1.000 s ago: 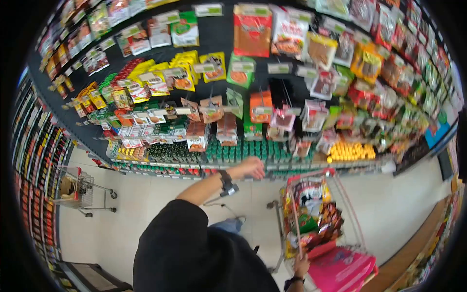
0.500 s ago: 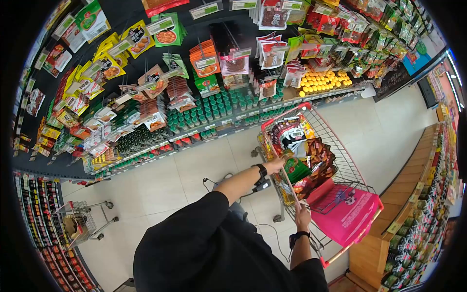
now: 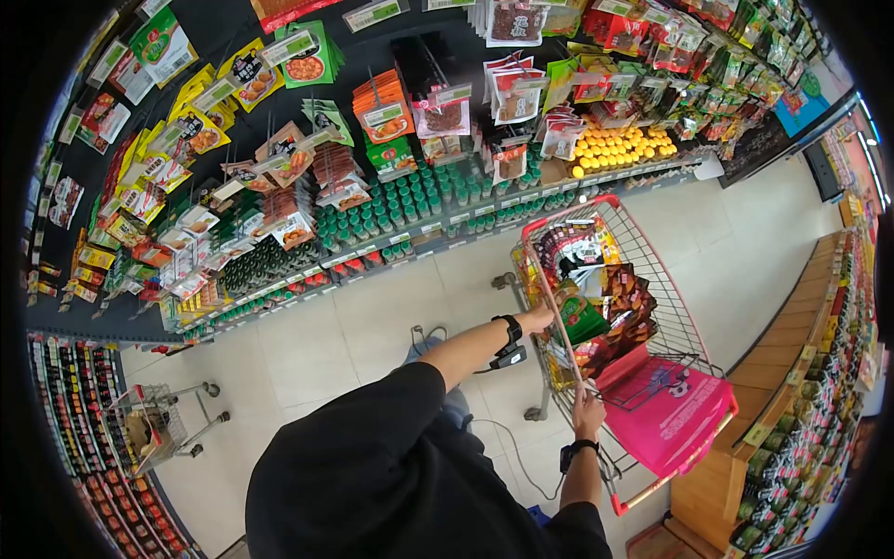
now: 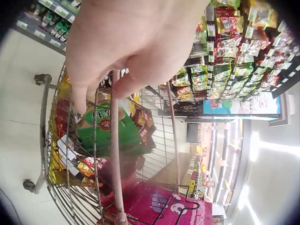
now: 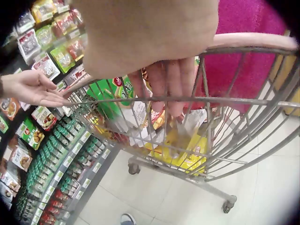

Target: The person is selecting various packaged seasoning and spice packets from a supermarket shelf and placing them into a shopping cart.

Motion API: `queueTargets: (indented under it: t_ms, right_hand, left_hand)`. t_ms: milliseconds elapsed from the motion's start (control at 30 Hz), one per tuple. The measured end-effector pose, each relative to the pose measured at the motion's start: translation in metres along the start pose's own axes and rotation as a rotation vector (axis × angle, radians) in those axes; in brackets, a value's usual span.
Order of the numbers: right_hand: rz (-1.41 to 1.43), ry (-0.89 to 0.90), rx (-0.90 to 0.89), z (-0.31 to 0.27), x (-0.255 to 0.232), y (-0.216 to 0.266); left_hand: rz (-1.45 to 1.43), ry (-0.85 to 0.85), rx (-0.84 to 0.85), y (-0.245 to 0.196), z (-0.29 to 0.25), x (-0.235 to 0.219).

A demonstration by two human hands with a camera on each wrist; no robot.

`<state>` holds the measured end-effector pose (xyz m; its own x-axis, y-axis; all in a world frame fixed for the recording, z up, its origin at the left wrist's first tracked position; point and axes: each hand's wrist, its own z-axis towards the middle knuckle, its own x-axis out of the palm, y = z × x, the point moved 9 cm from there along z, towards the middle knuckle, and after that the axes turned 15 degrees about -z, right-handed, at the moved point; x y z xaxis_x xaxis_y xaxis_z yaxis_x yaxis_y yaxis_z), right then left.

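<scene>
A shopping cart's side rail runs under both hands. My left hand rests at the rail with its fingers fairly straight; in the right wrist view the same hand shows its palm, fingertips at the rim. Closer to the pink bag, my right hand grips the rail, and its fingers hang over it on the wire side. Inside the cart, a green packet lies beside brown-red packets, below the left hand in the left wrist view. Neither hand holds a packet.
Shelves of hanging packets and green-capped jars line the far side. Another cart stands at the left. A wooden display stands to the right, and a cable trails near the feet.
My left hand has come from beside the shelf over to the cart's rail. The view has turned, bringing more of the cart into sight. My right hand stays on the rail.
</scene>
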<state>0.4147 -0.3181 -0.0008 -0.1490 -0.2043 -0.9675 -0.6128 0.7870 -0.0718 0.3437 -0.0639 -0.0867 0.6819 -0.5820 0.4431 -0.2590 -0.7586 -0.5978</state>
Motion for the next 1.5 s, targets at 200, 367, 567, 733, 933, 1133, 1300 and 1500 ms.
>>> queueTargets:
  t_ms: [200, 367, 567, 733, 933, 1133, 1300, 1500]
  right_hand:
    - [-0.107, 0.001, -0.009, 0.015, 0.004, -0.018]
    - [-0.102, -0.02, -0.114, 0.033, 0.017, -0.023]
    - [0.273, -0.454, -0.505, 0.05, -0.115, 0.075]
    - [0.511, -0.358, -0.892, 0.058, -0.287, 0.232]
    - [0.666, -0.472, -1.138, 0.03, -0.479, 0.406]
    - [0.834, -0.641, -1.265, 0.028, -0.604, 0.56]
    - [0.958, -0.758, -1.278, 0.068, -0.659, 0.676]
    - [1.171, -0.352, -1.345, 0.068, -0.69, 0.743]
  left_hand:
    - [0.093, 0.01, 0.137, -0.047, -0.045, -0.061]
    - [0.105, -0.112, 0.334, -0.171, -0.154, -0.172]
    - [0.262, -0.332, 0.771, -0.334, -0.387, -0.238]
    - [0.376, -0.599, 1.151, -0.442, -0.535, -0.248]
    - [0.491, -0.77, 1.383, -0.552, -0.579, -0.265]
    - [0.608, -0.926, 1.508, -0.639, -0.594, -0.269]
    - [0.536, -0.487, 1.432, -0.684, -0.59, -0.263]
    - [0.476, -0.448, 1.444, -0.734, -0.555, -0.307]
